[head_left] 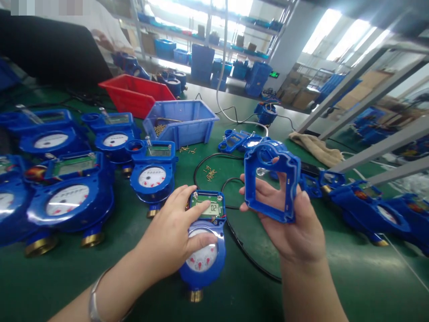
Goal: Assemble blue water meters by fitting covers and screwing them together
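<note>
In the head view a blue water meter [219, 259] lies face up on the green table, its round dial towards me. Its upper housing is uncovered and shows a green circuit board with a small display [212, 209]. My left hand [174, 223] grips the meter from the left, index finger over the display and thumb across the dial. To the right, my right hand [298, 232] holds a blue plastic meter cover [250, 179] up off the table, its hollow side facing me. The cover has a rectangular window and a round hole.
More water meters [152, 176] stand on the left and others [368, 205] on the right. Behind are a blue bin [187, 127] of screws and a red bin [134, 96]. Loose screws [210, 173] and a black cable [248, 252] lie near the meter.
</note>
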Motion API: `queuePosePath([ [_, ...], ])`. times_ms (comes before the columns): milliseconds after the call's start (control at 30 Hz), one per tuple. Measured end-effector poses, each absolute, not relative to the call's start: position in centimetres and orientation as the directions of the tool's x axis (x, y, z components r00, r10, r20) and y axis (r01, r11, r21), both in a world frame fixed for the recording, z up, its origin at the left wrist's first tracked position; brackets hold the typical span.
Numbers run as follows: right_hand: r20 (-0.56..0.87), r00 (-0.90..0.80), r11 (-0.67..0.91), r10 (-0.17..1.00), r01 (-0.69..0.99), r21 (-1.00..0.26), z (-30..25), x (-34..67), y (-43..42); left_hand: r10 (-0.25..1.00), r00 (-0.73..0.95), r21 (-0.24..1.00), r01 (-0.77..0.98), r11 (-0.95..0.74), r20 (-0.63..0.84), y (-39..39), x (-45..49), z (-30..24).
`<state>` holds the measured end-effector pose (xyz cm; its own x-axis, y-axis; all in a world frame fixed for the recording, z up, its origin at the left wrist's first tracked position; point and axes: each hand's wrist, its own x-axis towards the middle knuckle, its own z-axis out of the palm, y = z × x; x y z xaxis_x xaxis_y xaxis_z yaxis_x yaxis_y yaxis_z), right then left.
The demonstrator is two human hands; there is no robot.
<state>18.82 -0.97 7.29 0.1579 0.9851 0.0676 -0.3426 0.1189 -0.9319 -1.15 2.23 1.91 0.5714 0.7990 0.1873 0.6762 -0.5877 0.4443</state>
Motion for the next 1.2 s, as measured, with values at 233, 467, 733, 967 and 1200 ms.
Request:
queuePosePath([
  [233,0.167,0.158,0.192,0.973,-0.159,-0.968,7.3,17.9,1.2,0.811,0.513,0.540,0.614,-0.576,0.282,1.3,-1.5,1.2],
  [467,0.183,0.065,0.190,0.981,-0.112,-0.975,5.5,17.8,1.9,0.956,0.160,0.949,0.159,-0.272,0.248,1.2,-2.5,-0.6],
  [733,0.145,0.002,0.135,0.989,0.345,-0.929,5.8,17.5,0.5,0.906,0.231,0.817,-0.394,0.421,-0.355,1.5,-1.3,-1.5],
  [967,0.204,-0.209,0.292,0.956,0.717,-0.632,6.4,15.7,-0.2,0.784,0.331,0.559,-0.560,0.611,-0.525,2.8,-0.7,-1.1],
  [1200,0.176,-0.281,0.332,0.943,0.791,-0.515,6.2,15.1,0.1,0.786,0.365,0.460,-0.657,0.597,-0.499,2.9,-0.7,-0.6],
])
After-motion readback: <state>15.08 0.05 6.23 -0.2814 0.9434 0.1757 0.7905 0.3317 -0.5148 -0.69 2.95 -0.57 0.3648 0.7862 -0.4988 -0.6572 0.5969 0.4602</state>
